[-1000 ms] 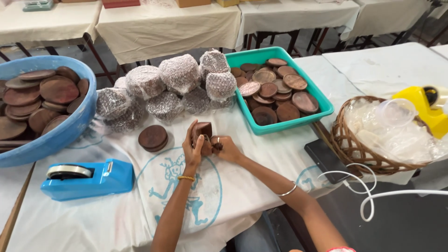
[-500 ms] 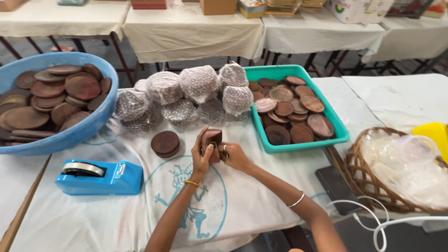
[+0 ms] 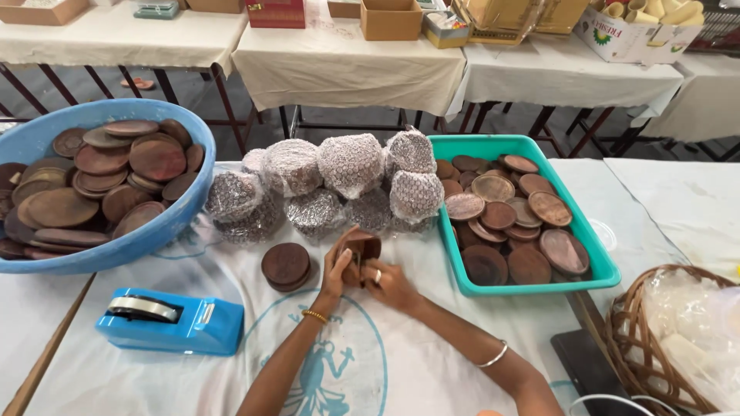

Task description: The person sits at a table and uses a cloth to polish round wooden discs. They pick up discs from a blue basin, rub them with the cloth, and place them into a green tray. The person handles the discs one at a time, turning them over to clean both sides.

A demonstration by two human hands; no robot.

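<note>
Both my hands hold a small stack of round brown wooden discs (image 3: pixel 361 246) on edge above the white cloth. My left hand (image 3: pixel 336 271) grips the stack from the left, my right hand (image 3: pixel 388 282) from the right, with a ring on one finger. Just left of them a short stack of dark round discs (image 3: pixel 286 266) lies flat on the cloth. Behind my hands sits a heap of bubble-wrapped disc bundles (image 3: pixel 339 185).
A large blue bowl (image 3: pixel 116 250) full of wooden discs stands at the left. A teal tray (image 3: pixel 539 283) with more discs is at the right. A blue tape dispenser (image 3: pixel 171 321) sits front left, a wicker basket (image 3: pixel 624 347) with plastic front right. Tables with boxes stand behind.
The view has tilted up and moved closer. My hands stay closed on the disc stack and have shifted slightly, turning it between them.
</note>
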